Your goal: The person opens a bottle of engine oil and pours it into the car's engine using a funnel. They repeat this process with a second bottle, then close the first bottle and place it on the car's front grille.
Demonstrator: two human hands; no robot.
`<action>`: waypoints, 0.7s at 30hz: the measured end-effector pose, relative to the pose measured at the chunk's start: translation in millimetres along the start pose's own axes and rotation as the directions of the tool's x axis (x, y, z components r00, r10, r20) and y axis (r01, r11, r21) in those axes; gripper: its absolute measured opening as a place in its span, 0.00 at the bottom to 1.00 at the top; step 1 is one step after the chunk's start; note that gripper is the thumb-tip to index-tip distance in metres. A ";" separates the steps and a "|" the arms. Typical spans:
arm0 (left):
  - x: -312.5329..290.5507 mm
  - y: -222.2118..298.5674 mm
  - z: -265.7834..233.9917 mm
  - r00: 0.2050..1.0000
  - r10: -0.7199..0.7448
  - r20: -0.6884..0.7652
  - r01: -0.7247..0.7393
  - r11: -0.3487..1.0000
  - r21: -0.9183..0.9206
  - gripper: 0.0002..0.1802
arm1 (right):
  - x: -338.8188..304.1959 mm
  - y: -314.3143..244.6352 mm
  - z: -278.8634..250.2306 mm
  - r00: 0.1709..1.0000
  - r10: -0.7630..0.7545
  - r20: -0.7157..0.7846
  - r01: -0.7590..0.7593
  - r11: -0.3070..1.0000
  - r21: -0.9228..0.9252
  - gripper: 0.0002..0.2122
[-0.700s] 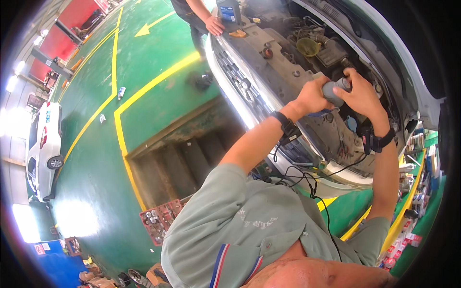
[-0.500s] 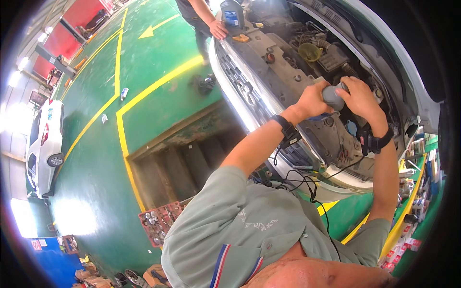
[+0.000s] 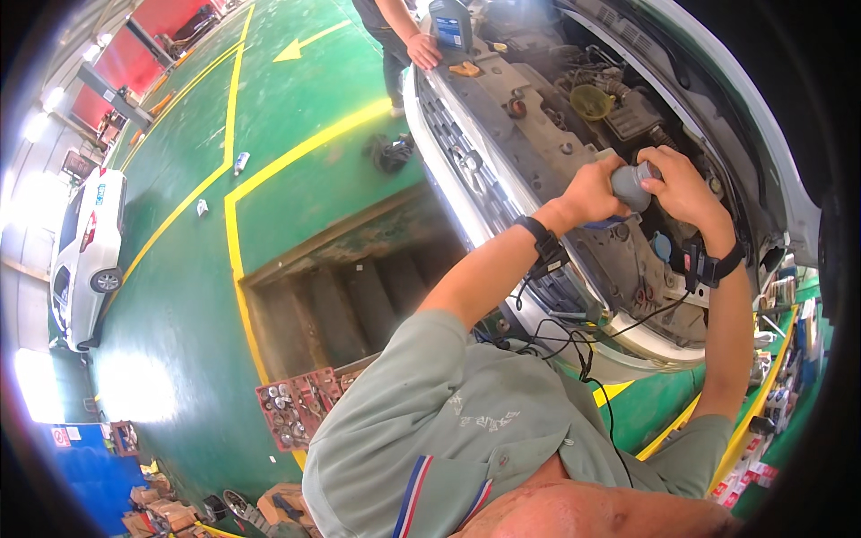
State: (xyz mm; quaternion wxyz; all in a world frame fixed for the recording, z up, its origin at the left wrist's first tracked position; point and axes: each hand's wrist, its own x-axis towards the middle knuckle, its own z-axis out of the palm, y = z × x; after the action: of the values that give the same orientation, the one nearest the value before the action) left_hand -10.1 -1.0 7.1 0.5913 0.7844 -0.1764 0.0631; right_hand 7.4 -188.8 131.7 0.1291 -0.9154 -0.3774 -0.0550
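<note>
Over the front of a white car's open engine bay, both my hands grip a grey plastic bottle (image 3: 631,186). My left hand (image 3: 590,190) is wrapped round its near left side, where a bit of blue shows below the fingers. The fingers of my right hand (image 3: 686,190) close round the right end of the bottle, hiding most of that end; whether a cap is on it I cannot tell. A translucent yellow funnel (image 3: 592,102) stands in the engine bay beyond my hands. To the right, below the bottle, is a light blue round cap (image 3: 661,246).
Another grey bottle (image 3: 451,25) with a blue label stands on the car's front, beside a co-worker's hand (image 3: 423,51). Scissors-like red-handled pliers (image 3: 643,293) lie near a black cable. A stepped pit (image 3: 359,296) opens left of the bumper, near a red socket tray (image 3: 296,411).
My view has shifted slightly, so the scene sits a little further right. Both hands stay on the grey bottle; my right hand's grip on its end has turned slightly.
</note>
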 end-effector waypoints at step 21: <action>-4.2 5.8 2.8 0.999 0.009 -0.050 -0.009 1.000 -0.006 0.41 | 10.7 -10.7 -14.5 0.955 0.279 0.096 -0.269 0.958 -0.103 0.27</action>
State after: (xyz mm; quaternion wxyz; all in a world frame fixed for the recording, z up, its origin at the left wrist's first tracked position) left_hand -16.4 -4.2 10.2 0.5975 0.7800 -0.1655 0.0848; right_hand 7.4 -178.4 149.9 0.0739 -0.9653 -0.2504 -0.0030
